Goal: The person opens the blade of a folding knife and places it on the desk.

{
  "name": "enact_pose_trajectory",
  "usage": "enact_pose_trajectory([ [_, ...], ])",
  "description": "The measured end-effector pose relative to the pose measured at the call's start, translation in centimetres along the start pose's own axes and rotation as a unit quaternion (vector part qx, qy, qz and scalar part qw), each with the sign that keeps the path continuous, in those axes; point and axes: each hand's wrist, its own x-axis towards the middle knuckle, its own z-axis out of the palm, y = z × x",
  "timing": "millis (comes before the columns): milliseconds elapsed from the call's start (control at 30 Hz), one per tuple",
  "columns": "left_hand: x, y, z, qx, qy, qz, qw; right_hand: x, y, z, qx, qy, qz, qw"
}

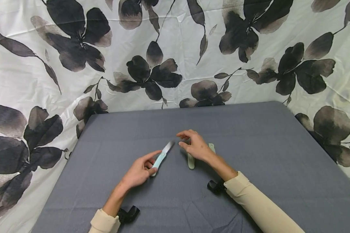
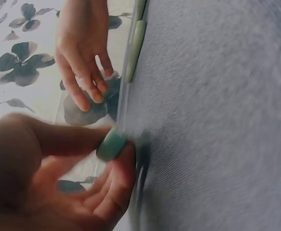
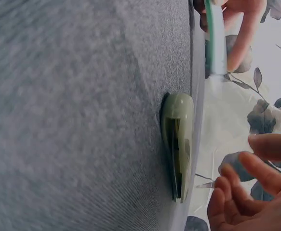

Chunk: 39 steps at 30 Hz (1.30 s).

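Note:
My left hand [image 1: 140,170] pinches a small knife [image 1: 159,160] by its light blue handle, thumb on one side and fingers on the other. The knife's short metal blade points up and away to the right and is blurred at its tip. My right hand [image 1: 196,147], fingers loosely bent and holding nothing, hovers to the right of the blade. Below it lies a pale green, rounded handle-like piece [image 1: 191,162], partly hidden by the hand; a slot with a dark inside shows in the right wrist view. Another pale green piece [image 1: 212,147] with a hole lies behind the right wrist.
A grey cloth [image 1: 265,145] with faint creases covers the table. Behind and around the table hangs a white sheet with dark flowers [image 1: 151,76]. Black wrist cameras [image 1: 129,214] sit below both cuffs.

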Motion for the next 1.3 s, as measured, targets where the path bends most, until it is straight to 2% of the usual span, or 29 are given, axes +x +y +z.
enact_pose_trajectory([
  [100,0.1,-0.1,0.4,-0.001,0.054,-0.025,0.9982,-0.1,0.1,-0.2,-0.016,0.004,0.014,0.9998],
  [167,0.2,0.0,0.7,0.001,0.079,-0.036,0.9962,-0.2,0.2,-0.2,-0.025,0.001,0.018,0.9995],
  [300,0.4,0.3,1.1,0.011,0.102,-0.046,0.9937,-0.3,0.3,-0.1,-0.037,-0.002,0.031,0.9988],
  [467,0.6,0.5,1.6,0.039,0.115,-0.050,0.9913,-0.5,0.0,0.2,-0.047,-0.010,0.059,0.9971],
  [733,0.7,1.0,2.0,0.085,0.125,-0.056,0.9869,-0.7,-0.3,0.6,-0.094,-0.022,0.071,0.9927],
  [933,0.7,1.2,2.2,0.111,0.127,-0.046,0.9846,-0.9,-0.2,0.6,-0.109,-0.014,0.088,0.9900],
  [1167,0.6,1.2,2.4,0.151,0.133,-0.034,0.9790,-1.3,-0.2,0.5,-0.136,-0.016,0.126,0.9825],
  [1300,0.6,1.4,2.5,0.180,0.138,-0.036,0.9732,-1.5,-0.3,0.6,-0.164,-0.022,0.141,0.9761],
])
